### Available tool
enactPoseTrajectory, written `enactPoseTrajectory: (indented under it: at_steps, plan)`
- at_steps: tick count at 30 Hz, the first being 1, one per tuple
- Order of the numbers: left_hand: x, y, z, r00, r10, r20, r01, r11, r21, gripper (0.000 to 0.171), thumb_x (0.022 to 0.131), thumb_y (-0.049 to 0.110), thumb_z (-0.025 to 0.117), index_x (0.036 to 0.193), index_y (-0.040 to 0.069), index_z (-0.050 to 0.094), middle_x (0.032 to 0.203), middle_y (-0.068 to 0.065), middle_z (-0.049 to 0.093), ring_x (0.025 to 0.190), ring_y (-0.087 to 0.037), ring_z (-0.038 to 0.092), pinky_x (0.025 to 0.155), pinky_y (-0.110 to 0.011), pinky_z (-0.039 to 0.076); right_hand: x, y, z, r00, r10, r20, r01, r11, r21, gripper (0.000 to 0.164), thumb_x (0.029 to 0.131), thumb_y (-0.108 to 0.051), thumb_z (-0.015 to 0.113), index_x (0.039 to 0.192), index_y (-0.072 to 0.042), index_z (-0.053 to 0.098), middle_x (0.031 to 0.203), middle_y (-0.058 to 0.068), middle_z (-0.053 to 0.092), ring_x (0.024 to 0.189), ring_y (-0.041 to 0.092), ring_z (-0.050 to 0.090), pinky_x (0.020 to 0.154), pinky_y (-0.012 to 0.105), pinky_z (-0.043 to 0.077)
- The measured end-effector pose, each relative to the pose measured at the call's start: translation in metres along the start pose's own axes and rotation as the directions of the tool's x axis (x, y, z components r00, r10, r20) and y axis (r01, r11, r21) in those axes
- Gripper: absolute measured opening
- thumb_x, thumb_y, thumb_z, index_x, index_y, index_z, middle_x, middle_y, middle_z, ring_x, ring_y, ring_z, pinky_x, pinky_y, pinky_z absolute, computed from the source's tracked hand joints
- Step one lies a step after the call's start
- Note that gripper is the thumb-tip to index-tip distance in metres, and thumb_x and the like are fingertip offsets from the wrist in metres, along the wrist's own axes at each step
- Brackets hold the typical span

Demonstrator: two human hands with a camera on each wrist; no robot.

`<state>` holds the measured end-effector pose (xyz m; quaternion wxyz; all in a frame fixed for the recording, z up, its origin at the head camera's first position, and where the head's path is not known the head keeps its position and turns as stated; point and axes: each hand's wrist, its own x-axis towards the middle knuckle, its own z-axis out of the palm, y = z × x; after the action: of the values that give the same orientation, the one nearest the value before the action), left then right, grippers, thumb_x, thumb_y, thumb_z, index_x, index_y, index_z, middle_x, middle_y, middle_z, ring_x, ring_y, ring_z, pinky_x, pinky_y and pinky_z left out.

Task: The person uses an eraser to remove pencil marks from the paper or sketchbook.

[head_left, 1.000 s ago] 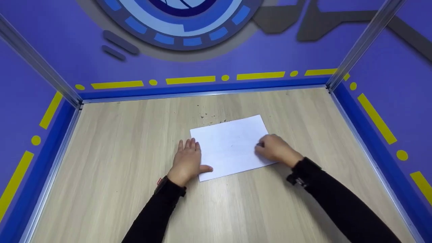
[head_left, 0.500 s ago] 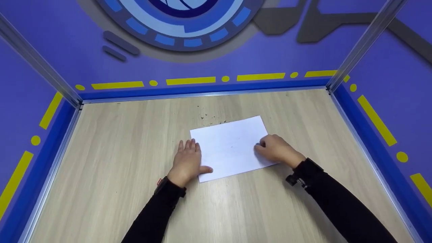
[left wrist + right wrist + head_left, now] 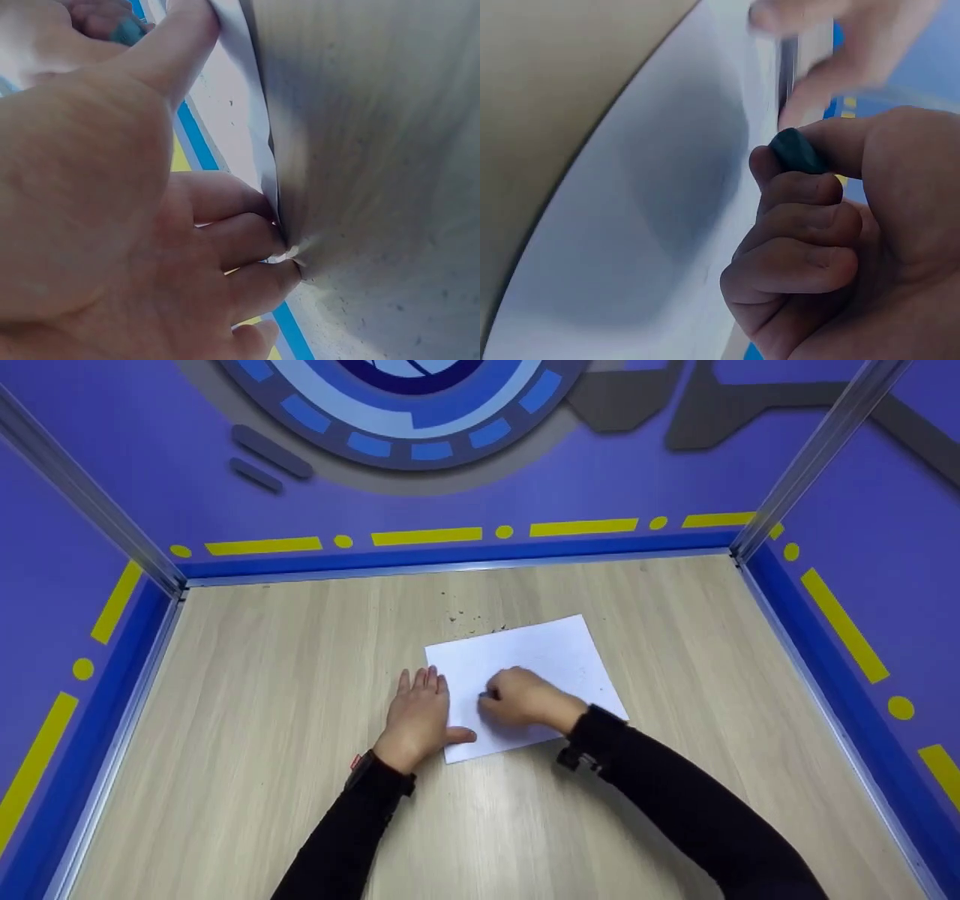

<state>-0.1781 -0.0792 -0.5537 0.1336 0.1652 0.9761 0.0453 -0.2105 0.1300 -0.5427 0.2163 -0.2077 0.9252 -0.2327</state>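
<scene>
A white sheet of paper [image 3: 540, 649] lies slightly turned on the wooden table. My left hand [image 3: 418, 716] rests flat over its left edge, fingers straight and thumb out on the paper; in the left wrist view the fingertips [image 3: 259, 229] touch the sheet's edge. Over the left-middle part of the sheet, my right hand [image 3: 521, 697] pinches a small dark teal eraser [image 3: 796, 151] between thumb and forefinger. The other fingers are curled into the palm. In the head view the hand hides most of the eraser. Faint specks dot the right part of the paper.
Dark crumbs [image 3: 453, 619] are scattered on the table [image 3: 300, 675] just beyond the sheet's far edge. Blue-purple panels [image 3: 390, 510] with yellow marks wall in the back and both sides, joined by metal posts.
My right hand has swept left across the paper from its right edge, still pinching the eraser. My left hand and the sheet stay in place. Specks now show at the sheet's right part.
</scene>
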Motion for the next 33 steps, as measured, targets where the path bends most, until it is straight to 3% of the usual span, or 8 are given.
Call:
enactPoseTrajectory:
  at_steps: [3,7,13,19,22,27,33]
  plan:
    - [0.000,0.002,0.000,1.000,0.013,-0.010,-0.013,1.000,0.014,0.118,0.088,0.071,0.082,0.163,-0.011,0.043,0.173,-0.033,0.040,0.165,-0.046,0.039,0.139,-0.063,0.022,0.011,-0.017,0.012,0.998,-0.053,0.043,0.054,0.998,-0.023,0.039,0.106,-0.028,0.063,0.067,-0.019,0.061,0.063,-0.006,0.056,0.062,0.016,0.054,0.062,0.033,0.045]
    - [0.001,0.006,-0.001,0.999,0.033,-0.012,-0.032,0.999,0.020,0.110,0.091,0.059,0.085,0.163,-0.012,0.043,0.172,-0.033,0.041,0.164,-0.047,0.040,0.139,-0.063,0.022,0.021,-0.028,0.022,0.996,-0.084,0.042,0.086,0.995,-0.044,0.036,0.105,-0.026,0.064,0.070,-0.017,0.067,0.063,-0.006,0.058,0.061,0.016,0.055,0.061,0.033,0.045]
    - [0.005,0.010,-0.005,1.000,0.026,-0.005,-0.026,1.000,0.013,0.114,0.089,0.062,0.085,0.163,-0.012,0.042,0.173,-0.034,0.039,0.165,-0.047,0.038,0.138,-0.066,0.023,0.020,-0.021,0.016,0.998,-0.047,0.029,0.048,0.998,-0.051,0.034,0.102,-0.027,0.067,0.069,-0.017,0.068,0.063,-0.006,0.059,0.061,0.016,0.055,0.060,0.032,0.045]
    - [0.006,0.012,-0.008,1.000,-0.002,0.008,0.001,1.000,0.030,0.124,0.085,0.078,0.079,0.165,-0.010,0.042,0.175,-0.031,0.037,0.167,-0.044,0.036,0.141,-0.063,0.018,-0.003,0.019,-0.005,0.998,0.055,-0.006,-0.055,0.998,-0.011,0.041,0.100,-0.023,0.067,0.061,-0.021,0.055,0.059,-0.007,0.051,0.056,0.015,0.048,0.056,0.031,0.041]
    - [0.006,0.011,-0.008,1.000,-0.008,0.011,0.008,1.000,0.029,0.125,0.084,0.078,0.079,0.164,-0.010,0.042,0.175,-0.031,0.037,0.167,-0.044,0.035,0.141,-0.062,0.018,-0.022,0.053,-0.017,0.994,0.089,-0.060,-0.087,0.996,0.028,0.039,0.097,-0.021,0.066,0.062,-0.021,0.048,0.062,-0.006,0.046,0.058,0.015,0.045,0.057,0.031,0.038]
    - [0.004,0.007,-0.005,0.998,-0.020,0.052,0.020,1.000,0.014,0.124,0.087,0.077,0.078,0.167,-0.009,0.038,0.177,-0.030,0.033,0.170,-0.043,0.030,0.141,-0.061,0.017,-0.056,0.107,-0.034,0.974,0.180,-0.136,-0.175,0.983,0.049,0.031,0.094,-0.020,0.065,0.067,-0.018,0.050,0.068,-0.004,0.045,0.064,0.017,0.045,0.060,0.031,0.036]
    - [0.001,0.003,0.000,0.998,-0.033,0.055,0.032,0.999,0.018,0.123,0.088,0.078,0.077,0.167,-0.009,0.038,0.178,-0.030,0.032,0.169,-0.043,0.030,0.142,-0.061,0.015,-0.073,0.130,-0.041,0.954,0.265,-0.138,-0.261,0.964,0.047,0.040,0.095,-0.022,0.062,0.062,-0.021,0.039,0.062,-0.007,0.035,0.059,0.015,0.039,0.057,0.029,0.032]
